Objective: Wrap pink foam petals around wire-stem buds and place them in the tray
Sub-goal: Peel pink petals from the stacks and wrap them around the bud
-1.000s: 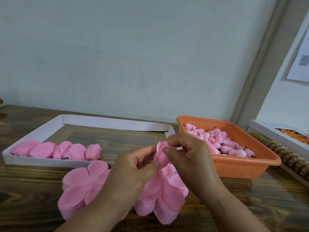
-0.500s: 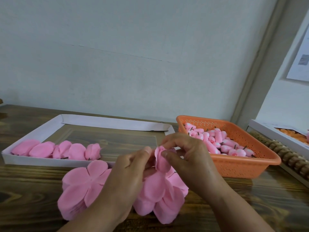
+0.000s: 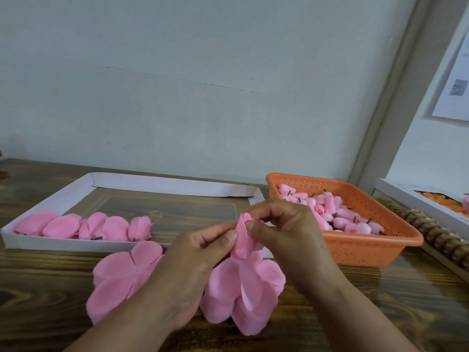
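Between both hands stands a pink foam petal piece (image 3: 243, 237), folded round a bud I cannot see. My left hand (image 3: 200, 252) pinches it from the left with thumb and forefinger. My right hand (image 3: 286, 232) pinches its top and right side. Under the hands lie two flat stacks of pink flower-shaped petals, the left petal stack (image 3: 121, 275) and the right petal stack (image 3: 243, 293). A white cardboard tray (image 3: 50, 243) behind them holds several wrapped pink buds (image 3: 83, 227) in a row at its left front.
An orange plastic basket (image 3: 365, 250) at the right holds several small pink buds with dark wire stems (image 3: 337, 217). Further right are a string of wooden beads (image 3: 431, 232) and a white box (image 3: 418, 201) with orange pieces. A wall stands behind the wooden table (image 3: 380, 313).
Both hands have kept their hold on the petal piece and worked it a little: the petal now stands more upright and folded narrower between the fingertips. Nothing else moved.
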Motion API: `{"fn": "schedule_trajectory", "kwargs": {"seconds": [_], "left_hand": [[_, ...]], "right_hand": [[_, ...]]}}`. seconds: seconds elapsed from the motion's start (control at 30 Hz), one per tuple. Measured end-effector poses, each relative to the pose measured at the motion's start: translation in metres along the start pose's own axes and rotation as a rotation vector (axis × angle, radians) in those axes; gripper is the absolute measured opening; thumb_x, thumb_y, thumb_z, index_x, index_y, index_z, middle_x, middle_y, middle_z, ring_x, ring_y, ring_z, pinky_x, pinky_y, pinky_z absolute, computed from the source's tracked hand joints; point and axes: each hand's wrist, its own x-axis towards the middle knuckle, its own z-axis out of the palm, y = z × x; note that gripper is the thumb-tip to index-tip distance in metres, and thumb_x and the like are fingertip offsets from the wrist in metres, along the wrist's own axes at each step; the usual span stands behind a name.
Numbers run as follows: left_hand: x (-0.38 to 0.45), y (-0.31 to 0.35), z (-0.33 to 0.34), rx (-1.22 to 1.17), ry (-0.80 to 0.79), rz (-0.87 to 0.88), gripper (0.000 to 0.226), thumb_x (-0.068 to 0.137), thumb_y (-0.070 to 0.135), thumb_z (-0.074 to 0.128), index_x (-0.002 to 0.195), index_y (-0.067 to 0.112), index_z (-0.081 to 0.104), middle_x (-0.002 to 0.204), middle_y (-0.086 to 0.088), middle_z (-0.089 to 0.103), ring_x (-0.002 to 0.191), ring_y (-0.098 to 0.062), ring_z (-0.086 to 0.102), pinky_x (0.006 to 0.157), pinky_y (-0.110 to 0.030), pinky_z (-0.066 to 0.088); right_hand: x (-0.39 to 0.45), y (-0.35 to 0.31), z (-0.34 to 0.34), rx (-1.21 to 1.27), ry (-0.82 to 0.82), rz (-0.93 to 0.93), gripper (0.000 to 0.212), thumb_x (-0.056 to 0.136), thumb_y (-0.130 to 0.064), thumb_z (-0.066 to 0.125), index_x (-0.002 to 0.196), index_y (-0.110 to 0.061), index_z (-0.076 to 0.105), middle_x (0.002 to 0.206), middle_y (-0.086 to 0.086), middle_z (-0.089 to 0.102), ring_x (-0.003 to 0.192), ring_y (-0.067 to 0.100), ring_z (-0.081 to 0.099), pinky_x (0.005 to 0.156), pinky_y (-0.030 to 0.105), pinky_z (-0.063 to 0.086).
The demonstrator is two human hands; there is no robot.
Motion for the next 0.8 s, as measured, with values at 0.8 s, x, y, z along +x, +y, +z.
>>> {"fn": "schedule_trajectory", "kwargs": {"seconds": [0.8], "left_hand": [[0.000,0.010,0.001,-0.310,-0.011,-0.112,0.018,0.080,0.015,0.060,0.074,0.005,0.073,0.086,-0.015,0.071,0.084,-0.025,0.067,0.076,-0.031,0.054]], "right_hand": [[0.013,0.021,-0.022,0.342,-0.368,0.164,0.021,0.081,-0.004,0.056,0.091,-0.009,0.075,0.075,0.012,0.064,0.060,0.015,0.053,0.055,0.022,0.044]]}}
